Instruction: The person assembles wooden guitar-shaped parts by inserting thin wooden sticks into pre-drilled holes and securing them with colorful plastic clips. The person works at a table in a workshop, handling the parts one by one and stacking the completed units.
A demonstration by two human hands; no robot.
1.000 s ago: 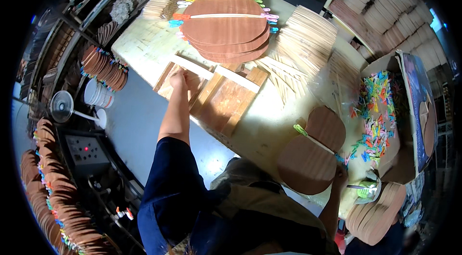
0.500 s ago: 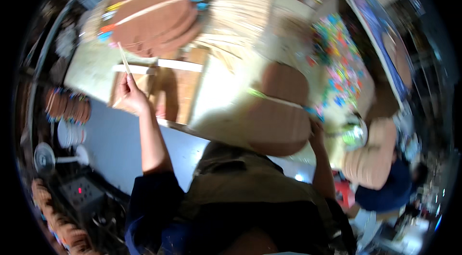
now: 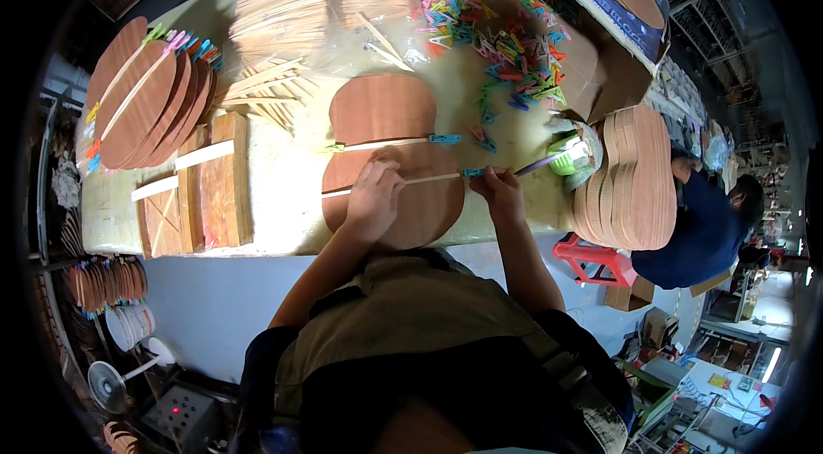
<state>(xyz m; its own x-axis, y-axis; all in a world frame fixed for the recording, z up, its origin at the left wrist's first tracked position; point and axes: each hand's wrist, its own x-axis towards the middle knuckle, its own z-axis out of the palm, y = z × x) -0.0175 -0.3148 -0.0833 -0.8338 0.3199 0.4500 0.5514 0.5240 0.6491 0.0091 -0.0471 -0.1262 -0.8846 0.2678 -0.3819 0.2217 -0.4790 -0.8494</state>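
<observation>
At the near half of the guitar-shaped panel [image 3: 429,161], left hand [image 3: 375,197]: laid on the wood, fingers bent over the near pale strip [image 3: 433,179]; whether they grip it, I cannot tell.
At the panel's right edge, right hand [image 3: 499,188]: thumb and fingertips pinched on a teal clip [image 3: 471,172] at that strip's right end.
Panel: flat on the pale table [image 3: 291,188], partly under the left hand, its smaller lobe pointing away from the person.
Far strip [image 3: 386,144]: across the panel's waist, a yellow-green clip [image 3: 333,148] at its left end, a blue clip [image 3: 445,139] at its right.
Wooden jig [image 3: 193,188]: left of the panel.
Stacked panels [image 3: 634,180]: right of the panel, similarly curved.
Co-worker [image 3: 699,235]: past that stack, right of the panel, in dark blue.
Loose strips [image 3: 266,90]: beyond the panel, to its left.
Clip heap [image 3: 450,0]: beyond the panel, to its right, many colours.
Strip stack [image 3: 283,4]: beyond the panel, farther than the loose strips.
</observation>
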